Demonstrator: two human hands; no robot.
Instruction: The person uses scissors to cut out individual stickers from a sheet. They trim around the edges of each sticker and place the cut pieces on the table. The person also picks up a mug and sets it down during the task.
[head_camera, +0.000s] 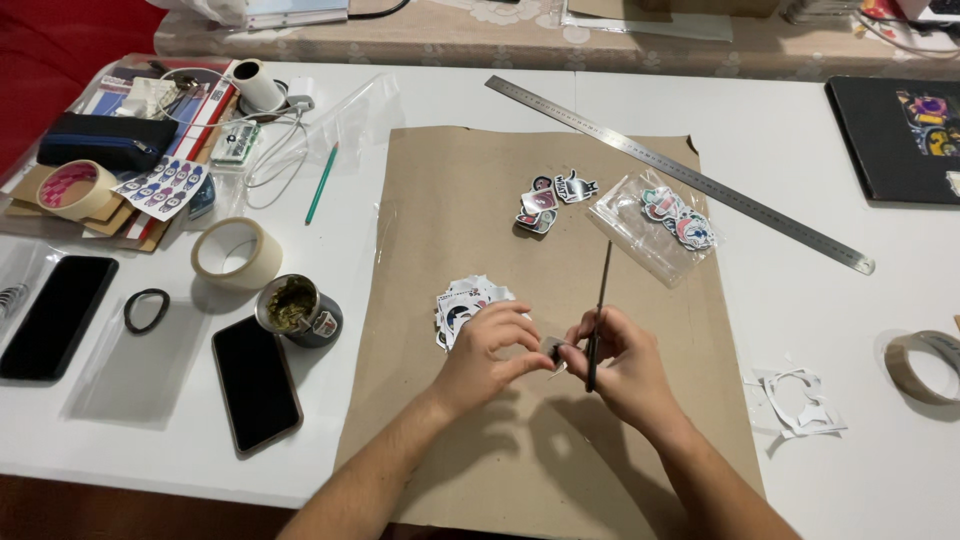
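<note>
Over a sheet of brown paper (480, 440) on the white counter (800, 450), the left hand (487, 345) pinched a small sticker piece (553, 349) while the right hand (622, 362) gripped slim scissors (600, 305), blades pointing away. Just beyond the left hand lay a stack of stickers (462, 300); paper offcuts (800, 400) sat right of the sheet.

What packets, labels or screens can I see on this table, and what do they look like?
Clear plastic bag: on the brown paper, right of centre, colourful stickers inside.
Sticker sheet: far left, white with rows of small designs.
Two phones: left side, flat, dark screens.
Loose stickers: upper middle of the paper, a small multicoloured pile.
</note>
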